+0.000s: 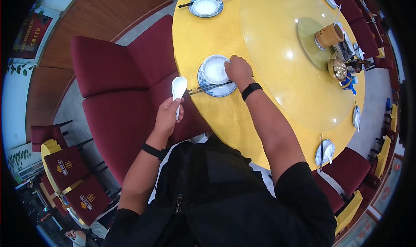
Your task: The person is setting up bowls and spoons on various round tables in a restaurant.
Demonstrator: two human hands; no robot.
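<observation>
My left hand (pixel 168 113) is closed round the handle of a white spoon (pixel 179 87), held up beside the table's edge with its bowl uppermost. My right hand (pixel 238 70) grips the right rim of a small white bowl (pixel 214 69) with a patterned edge. Under and in front of that bowl lies a blue-patterned plate (pixel 222 91) on the yellow table (pixel 234 121). Dark chopsticks (pixel 203 88) lie across this plate, their ends reaching past its left side.
A glass turntable (pixel 277 69) carries a wooden container (pixel 329 35) and a metal pot (pixel 336 69). Another setting has a plate (pixel 205 6) with chopsticks; one at lower right has a plate (pixel 325 153) and spoon. Maroon chairs (pixel 112 121) stand at the left.
</observation>
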